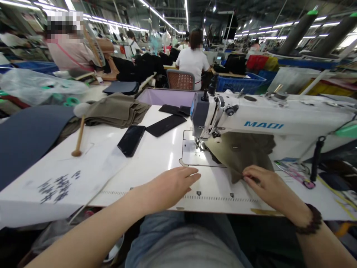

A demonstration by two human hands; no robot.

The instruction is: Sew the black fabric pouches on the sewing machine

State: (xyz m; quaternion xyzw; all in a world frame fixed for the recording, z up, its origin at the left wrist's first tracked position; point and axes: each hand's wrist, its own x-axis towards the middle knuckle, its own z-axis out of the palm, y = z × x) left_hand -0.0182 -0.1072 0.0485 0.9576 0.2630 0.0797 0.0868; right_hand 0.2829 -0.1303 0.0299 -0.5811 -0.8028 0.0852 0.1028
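Note:
An olive-brown piece of fabric (245,152) lies under the arm of a white sewing machine (267,115), to the right of the needle. My right hand (260,182) pinches its near corner between thumb and fingers. My left hand (174,186) hovers over the table's front part, left of the fabric and apart from it, fingers stretched forward with nothing in them. The metal needle plate (191,154) lies just beyond that hand, lit by the machine's lamp. Part of the fabric is hidden behind the machine head.
A black phone (131,140) and dark flat pieces (166,125) lie left of the machine. Beyond them is a stack of olive-brown fabric (117,109). A wooden-handled tool (79,137) stands at left. Pink-handled scissors (308,184) lie at right. Other people work further back.

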